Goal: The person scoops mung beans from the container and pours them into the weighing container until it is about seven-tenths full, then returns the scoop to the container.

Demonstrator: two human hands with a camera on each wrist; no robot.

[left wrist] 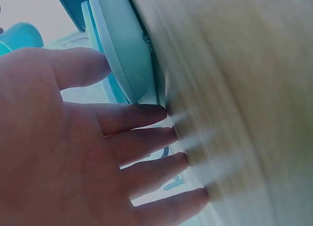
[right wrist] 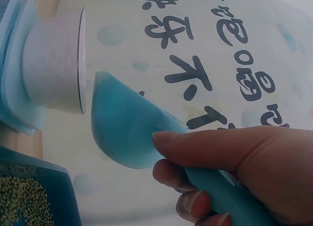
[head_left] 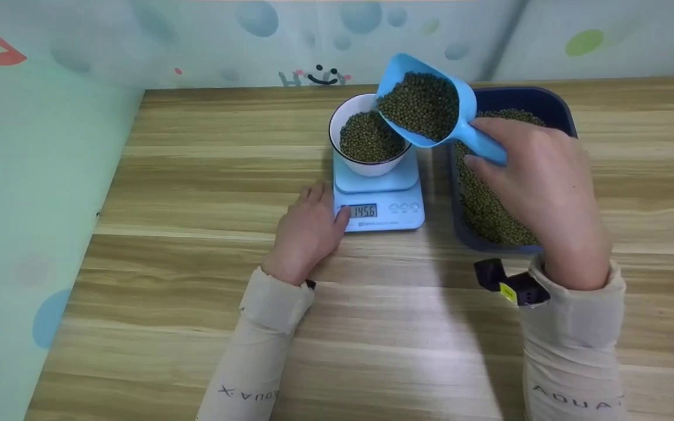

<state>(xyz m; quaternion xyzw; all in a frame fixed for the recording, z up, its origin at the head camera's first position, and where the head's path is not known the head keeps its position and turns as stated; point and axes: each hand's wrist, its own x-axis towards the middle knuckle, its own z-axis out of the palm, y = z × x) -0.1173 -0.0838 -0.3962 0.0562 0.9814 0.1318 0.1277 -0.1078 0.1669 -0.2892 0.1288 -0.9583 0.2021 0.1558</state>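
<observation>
My right hand [head_left: 547,181] grips the handle of a blue scoop [head_left: 466,126] heaped with small green beans, likely mung beans [head_left: 422,105]. The scoop's lip overlaps the right rim of a white bowl [head_left: 374,168] in the head view; in the right wrist view the scoop [right wrist: 129,123] stands slightly apart from the bowl [right wrist: 54,59]. Beans partly fill the bowl, which sits on a light blue kitchen scale [head_left: 392,219] reading 145.6. At the scale's left edge lies my left hand [head_left: 309,231], its thumb touching the scale [left wrist: 122,50] and its spread fingertips on the table.
A dark blue bin [head_left: 460,234] full of the same beans stands right of the scale, partly beneath my right forearm. A patterned wall covering [head_left: 226,41] borders the wooden table [head_left: 208,175] at the back and left. A small black device [head_left: 530,289] is strapped at the right wrist.
</observation>
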